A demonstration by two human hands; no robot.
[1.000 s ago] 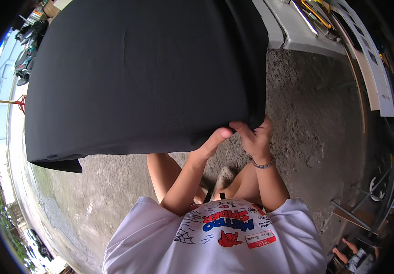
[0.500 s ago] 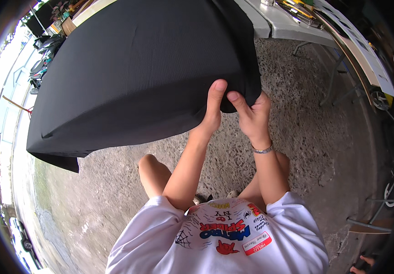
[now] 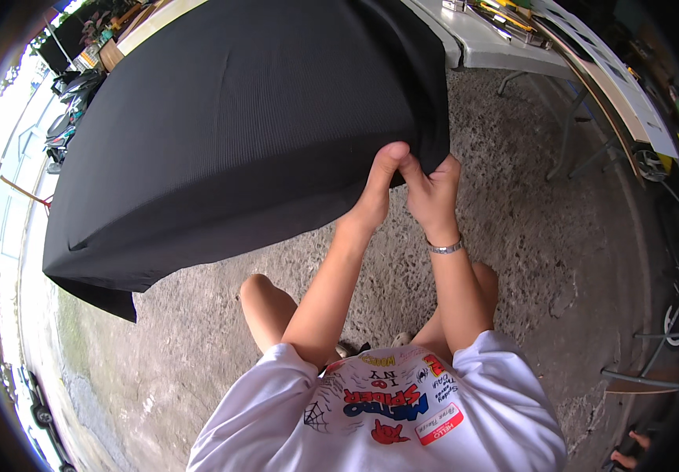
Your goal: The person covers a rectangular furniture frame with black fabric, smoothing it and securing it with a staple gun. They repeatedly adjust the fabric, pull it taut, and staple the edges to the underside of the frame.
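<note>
A large black tablecloth (image 3: 229, 134) hangs over a table and drapes down toward the concrete ground. My left hand (image 3: 379, 185) pinches the cloth's lower corner hem, thumb pointing up. My right hand (image 3: 434, 193), with a silver bracelet on the wrist, grips the same corner right beside it. Both hands touch each other at the cloth's edge. I crouch with bare knees showing below my arms.
A grey folding table (image 3: 496, 47) with tools and yellow items stands at the upper right, its metal legs (image 3: 567, 134) on rough concrete (image 3: 559, 259). Parked scooters (image 3: 68, 126) are at the upper left. Another person's hand (image 3: 630, 456) shows at the bottom right.
My head has risen, so the cloth and both hands sit higher and larger in view. My hands have moved closer together on the cloth's corner.
</note>
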